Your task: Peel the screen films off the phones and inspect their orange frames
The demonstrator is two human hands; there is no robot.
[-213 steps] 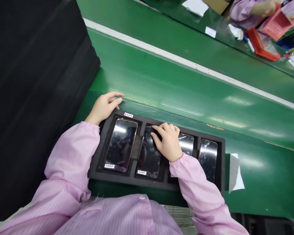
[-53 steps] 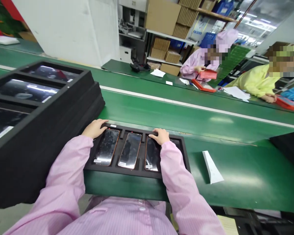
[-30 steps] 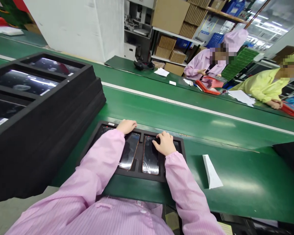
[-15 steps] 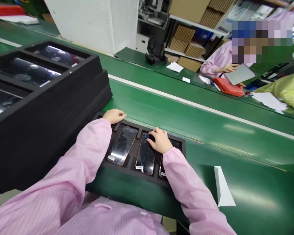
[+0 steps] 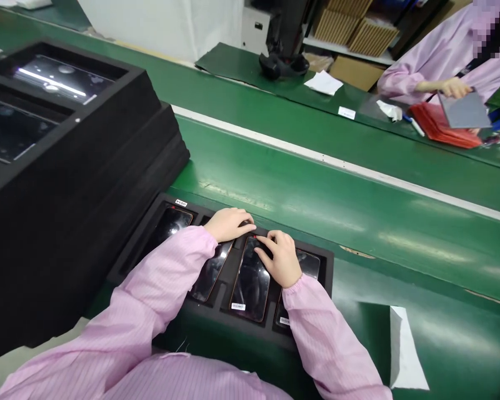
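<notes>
A black foam tray (image 5: pixel 221 311) lies in front of me with several phones in its slots. My left hand (image 5: pixel 230 224) reaches over the tray's far edge, fingers bent forward and thumb apart, above the upper end of a phone (image 5: pixel 211 273) partly covered by my sleeve. At the neighbouring phone (image 5: pixel 250 283), which has a white label and a red spot at its top, my right hand (image 5: pixel 281 256) rests near the upper right edge, thumb and forefinger apart. Another phone (image 5: pixel 308 263) is half hidden by my right arm. The leftmost phone (image 5: pixel 170 223) lies dark in its slot.
Tall stacked black foam trays (image 5: pixel 87 183) stand on the left, phones showing in the top one. A folded white paper (image 5: pixel 405 350) lies at right. Across the green bench (image 5: pixel 316 194), a co-worker's hand (image 5: pixel 456 88) holds a grey panel (image 5: pixel 466 111) over a red pouch (image 5: pixel 435 125).
My left hand has moved right along the tray's far edge, uncovering the leftmost phone. My right hand stays by the same phone, nearer its top. The view has tilted down.
</notes>
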